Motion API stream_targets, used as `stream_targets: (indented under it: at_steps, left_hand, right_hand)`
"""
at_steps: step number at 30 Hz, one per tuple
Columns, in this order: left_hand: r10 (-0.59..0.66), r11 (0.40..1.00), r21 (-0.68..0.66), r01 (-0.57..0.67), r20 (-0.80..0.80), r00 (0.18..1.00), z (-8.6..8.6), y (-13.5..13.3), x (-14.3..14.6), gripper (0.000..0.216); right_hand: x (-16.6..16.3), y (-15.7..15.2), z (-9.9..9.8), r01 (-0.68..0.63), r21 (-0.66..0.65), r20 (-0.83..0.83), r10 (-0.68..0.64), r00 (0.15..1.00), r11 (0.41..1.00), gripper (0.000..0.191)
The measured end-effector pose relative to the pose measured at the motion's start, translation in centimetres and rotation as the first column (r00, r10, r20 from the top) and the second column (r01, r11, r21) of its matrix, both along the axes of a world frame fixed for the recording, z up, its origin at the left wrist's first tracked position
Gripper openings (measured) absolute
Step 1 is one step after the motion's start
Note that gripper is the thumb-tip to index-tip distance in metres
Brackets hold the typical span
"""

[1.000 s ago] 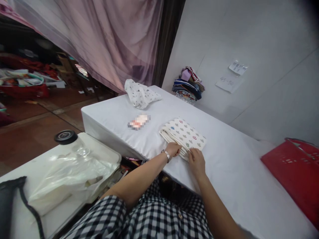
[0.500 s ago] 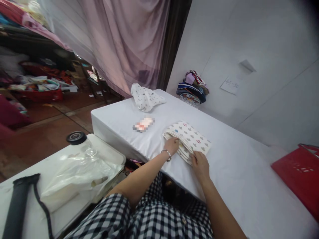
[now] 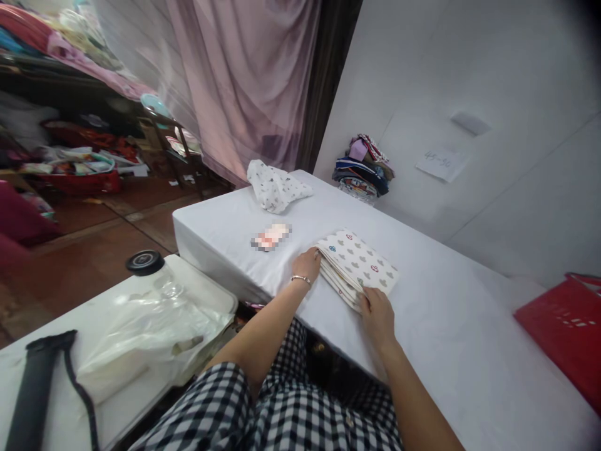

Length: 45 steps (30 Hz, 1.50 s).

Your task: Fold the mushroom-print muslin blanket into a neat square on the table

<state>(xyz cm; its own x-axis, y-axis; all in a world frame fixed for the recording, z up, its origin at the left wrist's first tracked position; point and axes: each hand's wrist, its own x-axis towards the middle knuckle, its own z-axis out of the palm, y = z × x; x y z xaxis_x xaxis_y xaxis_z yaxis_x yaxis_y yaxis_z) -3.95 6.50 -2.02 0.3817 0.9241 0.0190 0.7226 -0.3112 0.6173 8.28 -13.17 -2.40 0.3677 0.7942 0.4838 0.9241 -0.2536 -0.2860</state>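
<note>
A folded cream cloth with small printed figures (image 3: 360, 264) lies near the front edge of the white table (image 3: 436, 326). My left hand (image 3: 307, 264), a bracelet on its wrist, grips the cloth's left end with curled fingers. At the cloth's near corner my right hand (image 3: 375, 311) pinches the stacked layers. Both hands touch the cloth, which rests flat on the table.
A crumpled white patterned garment (image 3: 276, 186) lies at the table's far corner, a small blurred item (image 3: 271, 237) sits nearer. Folded clothes (image 3: 362, 165) pile against the wall. A red basket (image 3: 561, 326) stands right. On the low white side table sit a plastic bag (image 3: 145, 332) and a black-lidded jar (image 3: 146, 264).
My left hand slid from the cloth's near edge to its left end. The right hand stayed at the near corner. The cloth's edges look more squared.
</note>
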Motion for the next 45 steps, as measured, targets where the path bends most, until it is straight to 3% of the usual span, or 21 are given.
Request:
stream_targets:
  at_steps: [12, 21, 26, 28, 31, 33, 41, 45]
  left_hand:
    - [0.013, 0.998, 0.060, -0.012, -0.017, 1.000, 0.6, 1.7, -1.3, 0.023]
    - [-0.059, 0.993, 0.101, 0.065, -0.063, 0.996, -0.4, 2.3, -1.9, 0.017]
    - [-0.103, 0.973, 0.200, 0.116, -0.074, 0.992, 0.1, 1.5, -1.6, 0.028]
    - [-0.164, 0.933, 0.310, 0.183, -0.089, 0.982, 0.3, 1.1, -1.6, 0.034]
    - [-0.275, 0.802, 0.513, 0.306, -0.137, 0.952, 0.4, 1.0, -1.4, 0.038]
    - [-0.340, 0.728, 0.578, 0.369, -0.162, 0.926, 0.4, 1.2, -1.1, 0.038]
    - [-0.546, 0.556, 0.566, 0.609, -0.304, 0.781, 0.5, 2.6, 0.3, 0.031]
    - [-0.562, 0.553, 0.537, 0.637, -0.325, 0.761, 0.7, 3.1, 0.5, 0.029]
  right_hand:
    - [-0.4, -0.2, 0.1, -0.003, -0.114, 0.115, 0.016, 0.993, 0.993, 0.026]
    - [0.3, -0.7, -0.7, -0.047, -0.063, 0.163, 0.057, 0.985, 0.997, 0.030]
    - [-0.1, -0.6, -0.6, -0.049, -0.091, 0.173, 0.064, 0.983, 0.995, 0.029]
    - [-0.3, -0.5, -0.5, -0.044, -0.103, 0.175, 0.061, 0.983, 0.994, 0.029]
    - [-0.5, -0.2, -0.2, -0.015, -0.121, 0.186, 0.037, 0.982, 0.992, 0.031]
    - [-0.6, 0.3, 0.0, 0.005, -0.136, 0.200, 0.023, 0.980, 0.991, 0.034]
    - [0.1, 2.0, 0.4, 0.037, -0.190, 0.166, -0.005, 0.986, 0.981, 0.037]
    - [1.1, 2.0, 0.5, 0.007, -0.150, 0.043, -0.001, 0.999, 0.989, 0.036]
